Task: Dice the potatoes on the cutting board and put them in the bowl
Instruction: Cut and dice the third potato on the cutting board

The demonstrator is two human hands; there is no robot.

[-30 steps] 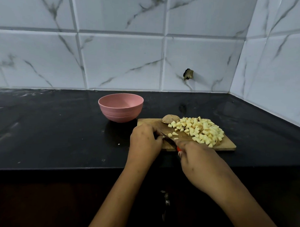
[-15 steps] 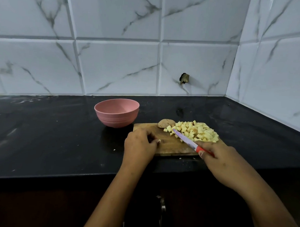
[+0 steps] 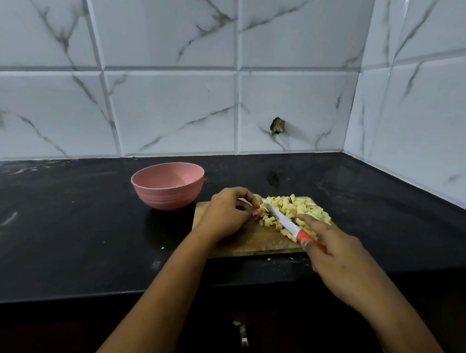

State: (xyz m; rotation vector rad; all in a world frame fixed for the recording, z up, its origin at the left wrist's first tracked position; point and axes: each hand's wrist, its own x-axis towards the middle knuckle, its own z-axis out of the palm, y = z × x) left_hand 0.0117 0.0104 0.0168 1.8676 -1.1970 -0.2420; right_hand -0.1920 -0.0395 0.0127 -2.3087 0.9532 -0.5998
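Note:
A pile of diced potato (image 3: 302, 207) lies on the far right part of the wooden cutting board (image 3: 250, 241). My right hand (image 3: 337, 259) grips the red handle of a knife (image 3: 279, 218), index finger stretched out over the dice. The white blade lies slanted across the near left side of the pile. At the pile's left edge my left hand (image 3: 229, 212) curls its fingers round a pale potato piece, mostly hidden by the hand. The pink bowl (image 3: 168, 186) stands empty just left of the board.
The board sits near the front edge of a black countertop (image 3: 66, 223). White marble tiles close off the back and the right side, and a small dark fitting (image 3: 278, 126) sticks out of the back wall. A few potato crumbs lie by the board.
My left hand has moved from the board's near left part up to the pile's left edge. The knife has shifted left, its blade now lying across the dice.

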